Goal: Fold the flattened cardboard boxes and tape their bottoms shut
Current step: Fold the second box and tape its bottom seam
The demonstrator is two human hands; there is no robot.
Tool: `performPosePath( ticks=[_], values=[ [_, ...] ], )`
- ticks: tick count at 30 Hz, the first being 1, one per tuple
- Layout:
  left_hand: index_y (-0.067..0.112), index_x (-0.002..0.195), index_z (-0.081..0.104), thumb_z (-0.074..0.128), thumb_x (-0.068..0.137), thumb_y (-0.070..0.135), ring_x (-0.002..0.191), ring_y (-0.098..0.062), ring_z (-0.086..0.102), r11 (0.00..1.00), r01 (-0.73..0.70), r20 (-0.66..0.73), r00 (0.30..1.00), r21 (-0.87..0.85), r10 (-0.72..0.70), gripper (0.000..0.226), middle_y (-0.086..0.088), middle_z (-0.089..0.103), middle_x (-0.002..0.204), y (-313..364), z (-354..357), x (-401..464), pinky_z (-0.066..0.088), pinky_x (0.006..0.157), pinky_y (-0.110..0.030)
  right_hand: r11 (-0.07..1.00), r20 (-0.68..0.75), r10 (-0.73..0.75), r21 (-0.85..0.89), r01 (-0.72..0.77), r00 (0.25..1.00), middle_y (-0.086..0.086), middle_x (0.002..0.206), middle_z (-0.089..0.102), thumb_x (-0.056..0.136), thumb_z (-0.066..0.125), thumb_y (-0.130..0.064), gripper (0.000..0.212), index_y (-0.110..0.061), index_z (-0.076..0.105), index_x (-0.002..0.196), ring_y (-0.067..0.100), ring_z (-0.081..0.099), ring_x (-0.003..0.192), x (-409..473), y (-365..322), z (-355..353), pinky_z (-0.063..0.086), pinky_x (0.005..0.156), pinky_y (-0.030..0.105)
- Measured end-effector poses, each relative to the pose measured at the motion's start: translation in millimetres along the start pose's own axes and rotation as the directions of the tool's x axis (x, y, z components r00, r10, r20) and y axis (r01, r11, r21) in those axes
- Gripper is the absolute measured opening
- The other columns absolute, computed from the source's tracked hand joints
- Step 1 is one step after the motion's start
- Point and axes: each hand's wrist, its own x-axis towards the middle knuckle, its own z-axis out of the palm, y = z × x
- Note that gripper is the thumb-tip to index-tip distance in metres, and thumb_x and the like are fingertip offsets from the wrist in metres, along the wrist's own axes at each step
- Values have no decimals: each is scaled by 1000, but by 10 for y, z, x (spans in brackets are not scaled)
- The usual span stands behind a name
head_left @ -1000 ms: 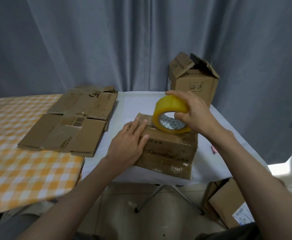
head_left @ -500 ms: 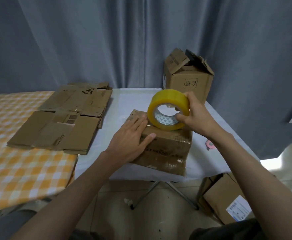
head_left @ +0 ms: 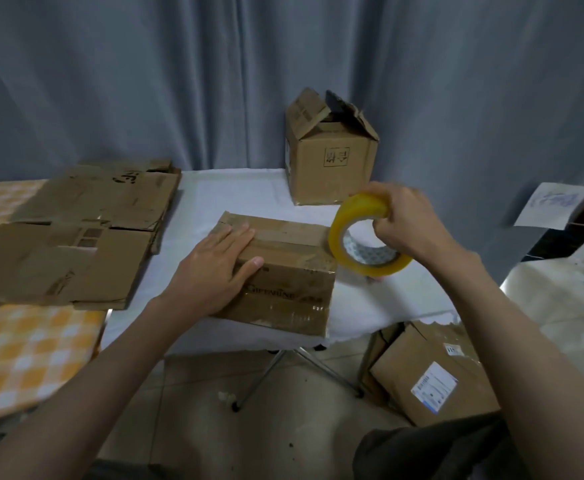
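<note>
While the brown folded cardboard box (head_left: 276, 271) sits upturned at the near edge of the white table (head_left: 235, 192), the left hand (head_left: 214, 268) lies spread flat on its flaps and the right hand (head_left: 408, 226) grips the yellow roll of packing tape (head_left: 363, 237) just past the box's right edge; best to keep pressing the seam and pull the strip taut, low over the edge, I'd say

Bare white tabletop (head_left: 235, 199) between flattened cardboard (head_left: 76, 237), upright box (head_left: 330, 161) and folded box (head_left: 283, 271).
</note>
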Motion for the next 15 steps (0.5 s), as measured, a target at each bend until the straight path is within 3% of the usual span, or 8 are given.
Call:
performPosePath(
  ticks=[5, 10, 15],
  values=[
    [31, 156, 22, 4, 87, 75, 151, -15, 16, 1000, -7, 11, 1000, 6, 7, 85, 7, 21, 163, -3, -18, 5, 15, 124, -40, 976, 65, 2, -219, 12, 998, 6, 116, 63, 72, 50, 2, 65, -36, 63, 123, 35, 57, 102, -89, 158, -6, 53, 69, 43],
    [30, 157, 21, 13, 94, 70, 151, -15, 16, 1000, 9, 14, 1000, 6, -9, 75, 6, 21, 164, -2, -33, 5, 16, 123, -40, 983, 139, 25, -185, 1, 990, 5, 118, 61, 77, 53, 0, 61, -36, 61, 126, 32, 54, 111, -157, 235, 89, 52, 77, 44],
    [30, 157, 21, 15, 94, 65, 151, -17, 17, 996, 62, 14, 998, 59, -63, 72, 7, 20, 164, -22, -162, -71, 22, 121, -43, 982, 58, -38, -185, 48, 998, -1, 103, 56, 75, 51, 5, 65, -34, 62, 126, 32, 52, 102, -55, 182, 146, 41, 69, 36]
  ],
)
